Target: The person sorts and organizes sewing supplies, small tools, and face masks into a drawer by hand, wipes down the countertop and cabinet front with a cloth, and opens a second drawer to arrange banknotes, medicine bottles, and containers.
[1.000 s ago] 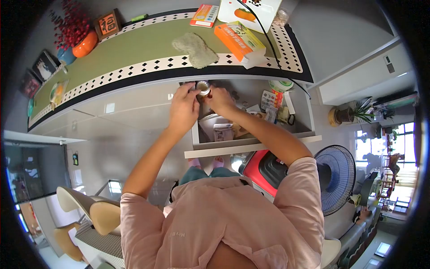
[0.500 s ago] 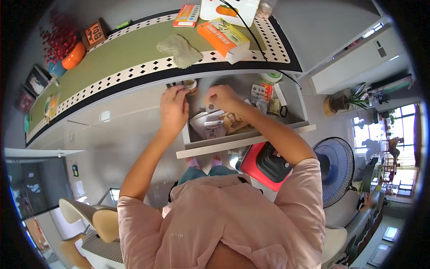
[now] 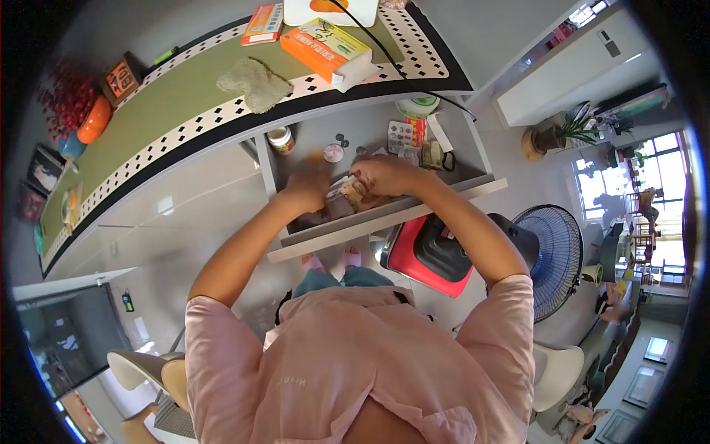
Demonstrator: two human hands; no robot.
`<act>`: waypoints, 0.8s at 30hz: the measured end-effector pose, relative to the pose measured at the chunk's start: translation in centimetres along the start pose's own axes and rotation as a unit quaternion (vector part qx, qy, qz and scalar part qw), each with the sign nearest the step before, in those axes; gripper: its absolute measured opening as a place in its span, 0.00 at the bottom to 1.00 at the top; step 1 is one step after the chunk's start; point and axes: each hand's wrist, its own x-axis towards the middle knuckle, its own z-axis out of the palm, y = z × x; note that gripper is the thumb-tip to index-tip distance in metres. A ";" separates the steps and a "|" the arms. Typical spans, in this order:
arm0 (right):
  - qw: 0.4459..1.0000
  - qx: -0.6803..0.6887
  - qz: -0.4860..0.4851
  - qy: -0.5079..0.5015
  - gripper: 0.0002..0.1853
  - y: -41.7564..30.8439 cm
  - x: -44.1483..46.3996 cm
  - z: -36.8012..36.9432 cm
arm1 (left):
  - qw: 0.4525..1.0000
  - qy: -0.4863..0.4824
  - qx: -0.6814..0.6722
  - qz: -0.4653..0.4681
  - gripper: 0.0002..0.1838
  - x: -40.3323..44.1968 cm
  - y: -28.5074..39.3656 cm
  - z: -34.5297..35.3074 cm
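Both hands reach into the open drawer [image 3: 384, 218]. My left hand [image 3: 309, 186], blurred, is at the left part of the drawer, beside the pale packets; its fingers are smeared by motion. My right hand [image 3: 381, 176] has its fingers closed on a printed packet [image 3: 353, 191] near the drawer's front. A small jar [image 3: 280, 140] stands in the back left corner. A round pink-and-white disc [image 3: 333, 153] and small dark coins [image 3: 342, 139] lie on the drawer floor. To the right are a blister pack [image 3: 401, 135] and a green-lidded tub [image 3: 417, 107].
Above the drawer, the counter mat [image 3: 177, 111] carries a fuzzy cloth [image 3: 255, 84], an orange-and-yellow box [image 3: 325, 50] and a red vase [image 3: 94, 120]. A black cable [image 3: 384, 55] hangs over its edge. Below right are a red-and-black appliance [image 3: 433, 255] and a fan [image 3: 547, 259].
Both hands have moved toward the drawer's front. My left hand has let go of the jar, which stands in the back left corner. My right hand has closed on the printed packet.
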 end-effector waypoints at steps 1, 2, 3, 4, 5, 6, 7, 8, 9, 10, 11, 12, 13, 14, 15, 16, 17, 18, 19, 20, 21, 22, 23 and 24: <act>0.999 -0.004 0.017 -0.044 0.19 -0.2 0.2 0.2 | 0.998 -0.055 -0.014 0.013 0.26 -0.4 0.1 -1.4; 0.999 -0.017 0.014 -0.030 0.18 0.0 0.2 0.4 | 0.993 -0.109 -0.028 0.025 0.25 -0.6 0.1 -2.1; 0.999 -0.031 0.012 -0.015 0.16 0.4 0.4 0.8 | 0.997 -0.050 -0.061 0.021 0.22 -0.6 -0.4 -1.5; 0.999 -0.046 0.008 -0.002 0.15 0.5 0.5 0.9 | 0.995 0.009 -0.094 0.016 0.19 -0.6 -1.3 -0.7; 0.999 -0.038 -0.011 0.015 0.14 0.9 0.5 0.6 | 0.990 0.068 -0.126 0.011 0.17 -0.5 -2.0 0.0; 0.999 -0.030 -0.030 0.032 0.13 1.2 0.3 0.0 | 0.986 0.118 -0.119 0.016 0.13 -0.7 -2.1 -0.7; 0.997 -0.022 -0.050 0.049 0.13 1.4 0.2 -0.7 | 0.980 0.126 -0.151 0.002 0.13 -0.4 -2.4 -0.9; 0.998 -0.005 -0.025 0.055 0.12 1.8 0.1 -1.5 | 0.974 0.134 -0.183 -0.012 0.12 0.0 -2.7 -1.1; 0.998 0.012 0.000 0.060 0.12 2.0 -0.1 -2.4 | 0.966 0.141 -0.215 -0.026 0.12 0.3 -2.9 -1.1; 0.997 0.029 0.025 0.066 0.12 2.2 -0.2 -3.4 | 0.958 0.151 -0.240 -0.028 0.14 0.4 -3.0 -1.0; 0.997 0.044 0.044 0.050 0.12 2.4 -0.4 -4.4 | 0.950 0.161 -0.264 -0.030 0.16 0.5 -3.1 -0.8; 0.996 0.058 0.064 0.035 0.12 2.5 -0.6 -5.6 | 0.942 0.171 -0.288 -0.031 0.18 0.8 -3.2 -0.5; 0.994 0.073 0.085 0.020 0.11 2.9 -0.8 -6.3 | 0.932 0.181 -0.311 -0.031 0.20 1.1 -3.3 -0.1; 0.974 0.205 0.094 -0.010 0.13 3.6 -0.8 -6.1 | 0.927 0.195 -0.319 -0.023 0.21 1.5 -3.4 0.4; 0.967 0.239 0.088 -0.012 0.14 3.6 -0.8 -6.2 | 0.921 0.209 -0.328 -0.015 0.22 1.6 -3.4 0.5; 0.959 0.273 0.082 -0.015 0.15 3.7 -0.9 -6.2 | 0.915 0.222 -0.336 -0.007 0.23 1.6 -3.4 0.6; 0.949 0.306 0.075 -0.018 0.16 3.7 -0.9 -6.3 | 0.896 0.206 -0.393 -0.017 0.22 1.6 -3.3 0.8; 0.945 0.316 0.078 -0.027 0.16 3.6 -0.9 -6.3 | 0.873 0.190 -0.448 -0.027 0.22 0.5 -2.1 -0.8; 0.941 0.325 0.081 -0.035 0.17 3.4 -0.8 -6.3 | 0.847 0.172 -0.501 -0.036 0.21 -0.1 -1.5 -1.8; 0.938 0.335 0.083 -0.043 0.18 3.1 -0.6 -6.3 | 0.840 0.141 -0.523 -0.041 0.21 0.0 -1.6 -2.0; 0.945 0.310 0.097 -0.046 0.18 2.5 -0.5 -6.5 | 0.830 0.110 -0.544 -0.046 0.21 0.2 -1.8 -2.2; 0.951 0.284 0.111 -0.048 0.18 1.6 -0.5 -6.8 | 0.820 0.079 -0.565 -0.051 0.20 0.4 -1.9 -2.4; 0.956 0.259 0.125 -0.051 0.18 1.1 -0.3 -6.9 | 0.814 0.067 -0.575 -0.043 0.20 0.4 -1.9 -2.3; 0.960 0.250 0.114 -0.055 0.19 0.9 0.1 -6.7 | 0.808 0.056 -0.586 -0.034 0.19 0.6 -1.9 -2.1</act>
